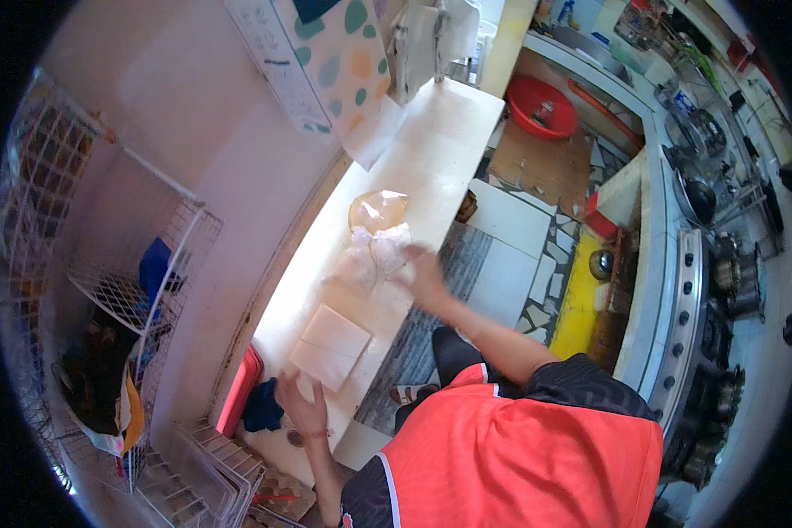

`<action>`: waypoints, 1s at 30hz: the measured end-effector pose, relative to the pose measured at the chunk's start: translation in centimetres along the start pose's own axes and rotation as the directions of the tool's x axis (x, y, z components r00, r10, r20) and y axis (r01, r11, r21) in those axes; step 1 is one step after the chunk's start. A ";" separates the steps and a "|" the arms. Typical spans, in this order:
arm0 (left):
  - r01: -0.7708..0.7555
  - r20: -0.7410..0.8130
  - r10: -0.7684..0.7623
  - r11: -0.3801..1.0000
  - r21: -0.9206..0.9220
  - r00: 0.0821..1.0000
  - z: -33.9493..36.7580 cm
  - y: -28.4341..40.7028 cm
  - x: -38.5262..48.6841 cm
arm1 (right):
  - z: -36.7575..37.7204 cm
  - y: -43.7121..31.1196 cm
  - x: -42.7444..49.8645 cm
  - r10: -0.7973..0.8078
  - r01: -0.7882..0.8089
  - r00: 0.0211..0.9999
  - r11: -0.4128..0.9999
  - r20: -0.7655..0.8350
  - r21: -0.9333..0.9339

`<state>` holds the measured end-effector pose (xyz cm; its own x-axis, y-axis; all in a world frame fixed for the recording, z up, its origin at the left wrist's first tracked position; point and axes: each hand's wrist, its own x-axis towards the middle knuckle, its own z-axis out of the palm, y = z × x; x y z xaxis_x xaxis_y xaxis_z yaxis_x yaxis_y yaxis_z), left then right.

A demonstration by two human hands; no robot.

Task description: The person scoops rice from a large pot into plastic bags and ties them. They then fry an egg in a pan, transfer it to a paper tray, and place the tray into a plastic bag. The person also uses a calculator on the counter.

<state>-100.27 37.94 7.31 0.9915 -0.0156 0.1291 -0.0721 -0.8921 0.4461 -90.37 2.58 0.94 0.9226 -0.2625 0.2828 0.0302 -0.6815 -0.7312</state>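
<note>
Blurred by motion, my right hand [428,280] is at the right side of a crinkled clear plastic bag [355,267] on the narrow white table [445,129]. Whether its fingers pinch the plastic, I cannot tell. Just beyond lies a knotted clear bag with pale yellowish contents [377,208]. My left hand [303,409] hovers over or rests on the near end of the table, fingers spread and holding nothing. Close to its fingertips is a flat, pale square object [330,346] with a line across it. A dark blue cloth [264,405] lies left of that hand.
A red plastic tray or lid [240,391] leans along the wall side. White wire racks [171,264] stand at left. Behind me on the right runs a counter with a gas stove [686,317]. A red basin [542,107] sits beyond the table's far end.
</note>
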 end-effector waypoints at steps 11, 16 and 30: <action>0.678 -0.283 -0.798 0.601 -0.423 0.532 7.8 10.7 -11.0 | -20.7 24.0 50.3 0.490 -0.549 0.680 0.833 -0.545 0.063; 0.648 -0.179 -0.765 0.625 -0.435 0.619 15.1 24.2 -4.5 | -20.4 30.3 61.7 0.383 -0.448 0.785 0.894 -0.487 -0.020; 0.506 -0.068 -0.532 0.832 -0.227 0.844 18.9 40.4 8.6 | -24.4 33.9 56.1 -0.232 0.245 0.874 0.969 -0.427 -0.026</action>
<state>-92.62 -6.75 9.74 0.8681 0.4916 -0.0683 0.4170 -0.6478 0.6376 -46.97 -51.92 7.21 0.6350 -0.3627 0.6820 0.2452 -0.7426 -0.6232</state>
